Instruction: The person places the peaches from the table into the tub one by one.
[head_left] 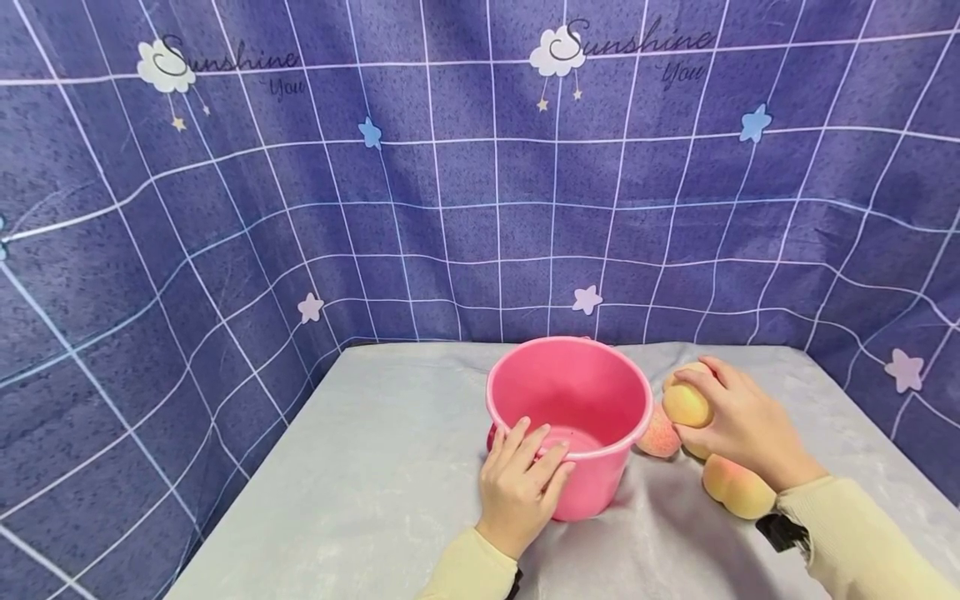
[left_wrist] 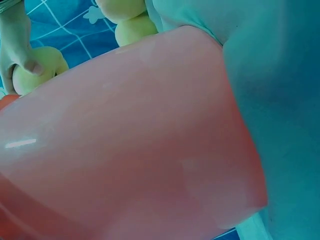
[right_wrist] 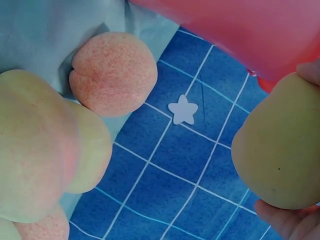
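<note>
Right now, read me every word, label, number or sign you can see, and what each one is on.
"Sunshine You": the left lettering, printed on the blue backdrop.
"Sunshine You": the right lettering, on the same backdrop.
No writing shows on the pink bucket or the peaches; I see no other text.
</note>
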